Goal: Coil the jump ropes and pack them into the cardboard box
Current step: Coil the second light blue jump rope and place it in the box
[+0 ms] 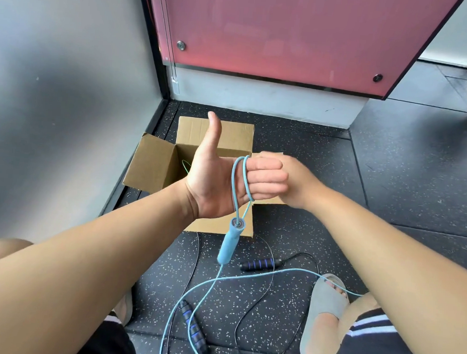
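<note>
Nearest, on speckled floor beside grey slipper (pixel 326 300): black jump rope (pixel 195 330), loose, uncoiled, both blue-striped handles lying flat. Slack of blue jump rope (pixel 229 243) trailing across it, handle dangling just under left hand (pixel 215 184). Palm facing camera, thumb up, fingers curled with two loops of blue cord wound round them. Right hand (pixel 292 180) tucked behind those fingers, curled; grip hidden, cannot tell what held. Behind hands, cardboard box (pixel 153 166) open on floor, flaps out, bit of green cord (pixel 185 166) inside. Pink panel (pixel 290 30) farthest.
</note>
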